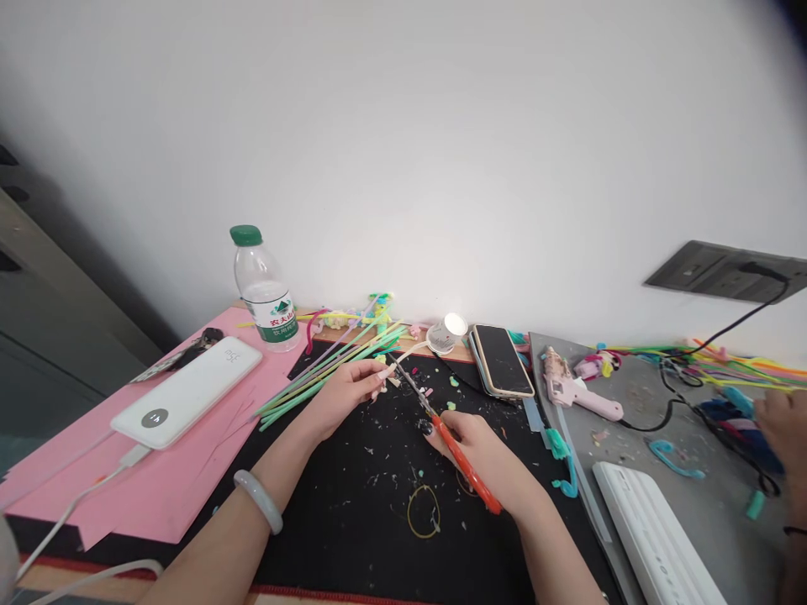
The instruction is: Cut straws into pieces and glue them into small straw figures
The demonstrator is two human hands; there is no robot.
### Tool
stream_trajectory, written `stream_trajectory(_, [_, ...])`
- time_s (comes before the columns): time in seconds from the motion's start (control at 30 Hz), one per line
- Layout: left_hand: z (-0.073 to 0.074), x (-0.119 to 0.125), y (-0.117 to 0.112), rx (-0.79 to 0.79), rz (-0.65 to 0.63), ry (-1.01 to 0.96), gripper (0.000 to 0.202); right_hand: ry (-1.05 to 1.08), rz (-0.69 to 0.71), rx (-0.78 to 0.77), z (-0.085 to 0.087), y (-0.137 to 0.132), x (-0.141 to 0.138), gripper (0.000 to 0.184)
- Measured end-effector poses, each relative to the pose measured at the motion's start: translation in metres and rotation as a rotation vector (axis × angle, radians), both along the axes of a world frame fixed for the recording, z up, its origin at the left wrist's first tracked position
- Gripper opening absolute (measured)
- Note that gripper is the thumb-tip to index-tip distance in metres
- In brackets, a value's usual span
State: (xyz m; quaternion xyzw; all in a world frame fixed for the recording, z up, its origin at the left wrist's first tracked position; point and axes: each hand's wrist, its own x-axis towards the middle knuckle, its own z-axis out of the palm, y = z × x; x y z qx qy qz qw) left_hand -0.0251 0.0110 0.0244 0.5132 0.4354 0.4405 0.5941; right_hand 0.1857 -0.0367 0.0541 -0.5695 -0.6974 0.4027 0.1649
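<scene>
"What is your left hand (345, 392) doing?"

"It pinches a pale strip (411, 349) between thumb and fingers, above the far part of the black mat (340, 504). The strip's free end points toward a small white cup (445, 334) near the wall (403, 151)."

"And your right hand (480, 447)?"

"Closed around a red-handled tool (465, 464). Its metal end is at the strip, just beside my left fingertips; I can't tell whether the two touch."

"What lies to your left?"

"Green stems (328, 375) lie in a bundle beside my left hand. Beyond them, a white power bank (189, 391) rests on pink sheets (182, 487), and a green-capped bottle (268, 307) stands upright near the wall."

"To your right?"

"A phone (503, 360) lies near the cup. Past it, a pink glue gun (580, 393) rests on a grey mat (624, 433), and another person's hand (782, 424) is at the far edge of my view."
</scene>
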Motion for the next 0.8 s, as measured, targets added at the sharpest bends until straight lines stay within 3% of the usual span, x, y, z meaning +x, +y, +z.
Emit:
stream_trajectory(0.57, [0.002,0.000,-0.002,-0.039,-0.060,0.021,0.029,0.050,0.011,-0.008,-0.006,0.003,-0.005,0.040])
stream_trajectory(0.8, [0.004,0.001,-0.003,-0.063,-0.056,-0.068,0.029,0.095,-0.007,-0.036,-0.010,0.000,-0.010,0.041])
